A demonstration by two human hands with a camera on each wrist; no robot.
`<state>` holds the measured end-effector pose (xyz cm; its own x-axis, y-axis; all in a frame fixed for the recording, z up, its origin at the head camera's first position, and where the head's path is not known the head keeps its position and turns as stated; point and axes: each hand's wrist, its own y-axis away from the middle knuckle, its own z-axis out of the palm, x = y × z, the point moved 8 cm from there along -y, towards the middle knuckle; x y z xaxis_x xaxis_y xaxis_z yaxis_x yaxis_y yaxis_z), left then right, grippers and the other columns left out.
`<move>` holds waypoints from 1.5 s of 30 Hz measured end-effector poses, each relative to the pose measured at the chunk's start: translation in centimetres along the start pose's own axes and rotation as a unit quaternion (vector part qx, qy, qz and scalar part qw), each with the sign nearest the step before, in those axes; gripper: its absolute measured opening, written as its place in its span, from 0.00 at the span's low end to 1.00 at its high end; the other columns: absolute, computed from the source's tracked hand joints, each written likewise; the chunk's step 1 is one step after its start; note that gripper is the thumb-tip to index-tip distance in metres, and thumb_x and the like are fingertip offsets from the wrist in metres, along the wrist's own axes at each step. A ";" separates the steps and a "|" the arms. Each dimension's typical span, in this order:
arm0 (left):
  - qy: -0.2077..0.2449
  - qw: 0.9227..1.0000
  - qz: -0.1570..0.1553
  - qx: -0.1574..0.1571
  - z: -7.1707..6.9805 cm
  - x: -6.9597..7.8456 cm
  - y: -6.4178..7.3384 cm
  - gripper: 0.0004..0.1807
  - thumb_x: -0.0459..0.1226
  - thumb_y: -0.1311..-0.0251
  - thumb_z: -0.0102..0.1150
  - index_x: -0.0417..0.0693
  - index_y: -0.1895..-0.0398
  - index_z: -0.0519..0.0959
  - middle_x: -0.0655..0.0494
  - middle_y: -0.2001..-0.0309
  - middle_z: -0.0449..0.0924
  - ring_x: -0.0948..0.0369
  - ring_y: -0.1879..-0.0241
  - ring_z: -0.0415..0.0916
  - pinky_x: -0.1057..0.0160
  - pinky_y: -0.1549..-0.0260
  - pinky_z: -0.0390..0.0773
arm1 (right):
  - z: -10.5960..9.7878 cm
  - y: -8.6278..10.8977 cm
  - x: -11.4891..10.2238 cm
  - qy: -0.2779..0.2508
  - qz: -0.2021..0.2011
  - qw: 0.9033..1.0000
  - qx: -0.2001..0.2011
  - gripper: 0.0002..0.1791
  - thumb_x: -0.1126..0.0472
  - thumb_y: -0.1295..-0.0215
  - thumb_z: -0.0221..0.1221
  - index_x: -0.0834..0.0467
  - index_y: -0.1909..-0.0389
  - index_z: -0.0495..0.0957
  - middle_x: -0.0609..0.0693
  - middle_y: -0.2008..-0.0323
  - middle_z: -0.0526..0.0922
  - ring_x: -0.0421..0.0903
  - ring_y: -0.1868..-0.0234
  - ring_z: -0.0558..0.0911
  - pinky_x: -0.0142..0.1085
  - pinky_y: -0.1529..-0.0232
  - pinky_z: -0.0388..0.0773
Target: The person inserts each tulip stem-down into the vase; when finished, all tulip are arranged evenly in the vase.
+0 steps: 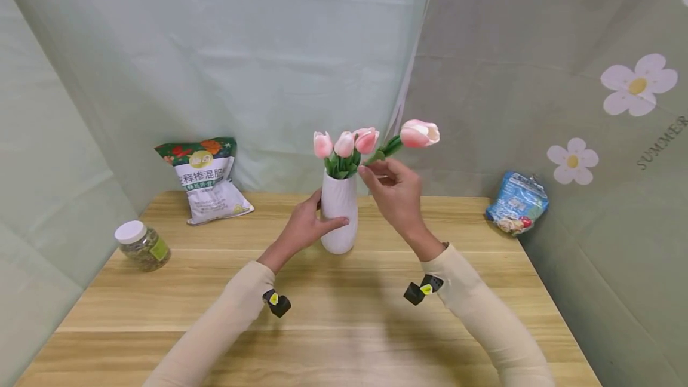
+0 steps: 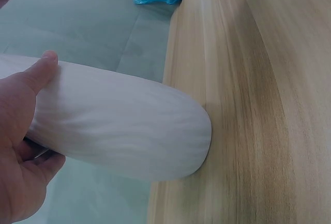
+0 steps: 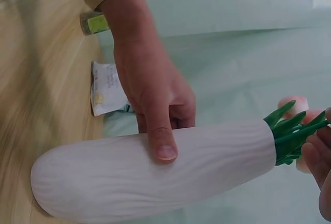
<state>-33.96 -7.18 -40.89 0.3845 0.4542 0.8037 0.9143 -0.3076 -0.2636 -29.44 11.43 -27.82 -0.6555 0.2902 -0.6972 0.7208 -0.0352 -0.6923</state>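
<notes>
A white ribbed vase (image 1: 340, 214) stands upright on the wooden table (image 1: 322, 309), with several pink tulips (image 1: 344, 144) in its mouth. My left hand (image 1: 310, 224) grips the vase at mid-height, its thumb across the front. At the right of the rim, my right hand (image 1: 396, 193) pinches the green stem of another pink tulip (image 1: 419, 134), whose bloom leans out to the right. In the right wrist view, green leaves (image 3: 289, 133) rise from the vase mouth beside the right fingertips; the stem's lower end is hard to make out.
A white and green printed bag (image 1: 209, 181) leans at the back left. Nearer on the left lies a tilted clear jar (image 1: 144, 246) with a white lid. At the back right corner sits a blue package (image 1: 517, 203). Fabric curtains (image 1: 258, 64) hang behind the table.
</notes>
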 end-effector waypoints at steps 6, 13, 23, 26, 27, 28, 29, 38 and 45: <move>-0.007 1.000 0.003 0.001 0.0 0.0 0.0 0.49 0.57 0.45 0.74 0.44 0.26 0.64 0.46 0.37 0.78 0.51 0.37 0.76 0.47 0.42 0.79 | 0.6 -0.1 0.5 0.014 -0.002 1.000 -0.019 0.09 0.61 0.35 0.70 0.63 0.59 0.87 0.56 0.63 0.90 0.51 0.64 0.90 0.42 0.61 0.87; -0.009 1.000 0.001 0.003 0.0 0.1 0.0 0.49 0.56 0.45 0.74 0.44 0.26 0.64 0.46 0.38 0.79 0.51 0.37 0.77 0.47 0.42 0.79 | 1.2 -0.1 0.8 0.034 -0.039 0.998 -0.019 0.08 0.60 0.37 0.72 0.61 0.63 0.88 0.54 0.65 0.89 0.49 0.65 0.90 0.40 0.64 0.87; -0.007 1.000 -0.002 -0.002 0.0 0.1 -0.1 0.50 0.57 0.45 0.74 0.45 0.25 0.63 0.46 0.37 0.78 0.52 0.36 0.76 0.47 0.43 0.80 | 2.1 -0.4 1.0 0.088 -0.075 0.993 -0.039 0.05 0.63 0.39 0.72 0.61 0.67 0.88 0.51 0.70 0.88 0.45 0.68 0.88 0.37 0.68 0.86; -0.006 1.000 -0.003 -0.004 0.1 0.1 -0.1 0.50 0.57 0.45 0.74 0.45 0.25 0.63 0.46 0.37 0.78 0.51 0.36 0.76 0.47 0.43 0.80 | 2.3 -0.4 1.2 0.102 -0.065 0.992 -0.047 0.06 0.62 0.40 0.73 0.60 0.67 0.88 0.50 0.71 0.88 0.45 0.68 0.87 0.41 0.70 0.86; -0.005 1.000 -0.004 -0.004 0.0 0.1 -0.1 0.50 0.57 0.45 0.74 0.45 0.25 0.63 0.46 0.37 0.78 0.51 0.36 0.76 0.47 0.43 0.80 | 2.4 -0.5 1.3 0.106 -0.062 0.991 -0.050 0.06 0.62 0.40 0.73 0.60 0.67 0.88 0.50 0.71 0.88 0.45 0.68 0.87 0.42 0.70 0.86; -0.004 1.000 -0.005 -0.004 0.0 0.1 -0.1 0.50 0.57 0.45 0.74 0.45 0.25 0.63 0.46 0.37 0.78 0.51 0.36 0.76 0.47 0.43 0.80 | 2.5 -0.5 1.4 0.107 -0.059 0.991 -0.053 0.06 0.61 0.40 0.73 0.60 0.67 0.88 0.50 0.70 0.88 0.44 0.68 0.87 0.43 0.70 0.86; -0.004 1.000 -0.006 -0.004 0.0 0.1 -0.1 0.50 0.57 0.44 0.74 0.44 0.25 0.63 0.45 0.37 0.78 0.51 0.36 0.76 0.46 0.43 0.80 | 2.5 -0.4 1.4 0.105 -0.056 0.991 -0.054 0.07 0.61 0.40 0.73 0.60 0.66 0.88 0.50 0.70 0.88 0.44 0.68 0.87 0.43 0.70 0.86; -0.002 1.000 -0.017 -0.005 0.1 0.0 0.0 0.49 0.56 0.44 0.74 0.45 0.25 0.63 0.46 0.36 0.77 0.51 0.36 0.76 0.46 0.42 0.79 | 1.4 -0.2 0.6 0.041 -0.045 0.998 -0.024 0.12 0.59 0.40 0.74 0.60 0.58 0.86 0.52 0.63 0.88 0.46 0.66 0.87 0.43 0.69 0.85; -0.001 1.000 -0.021 -0.008 0.1 -0.1 0.1 0.50 0.56 0.44 0.74 0.46 0.25 0.62 0.46 0.35 0.76 0.51 0.35 0.75 0.46 0.41 0.78 | 1.2 -0.2 -0.3 0.029 -0.057 0.998 -0.008 0.10 0.59 0.36 0.71 0.61 0.59 0.87 0.52 0.62 0.89 0.47 0.66 0.87 0.41 0.67 0.85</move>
<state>-33.89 -7.14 -41.08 0.3455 0.4681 0.8133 0.9278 -0.3007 -0.2211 -29.68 10.23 -27.71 -0.7195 0.3455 -0.6025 0.6463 0.0156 -0.7629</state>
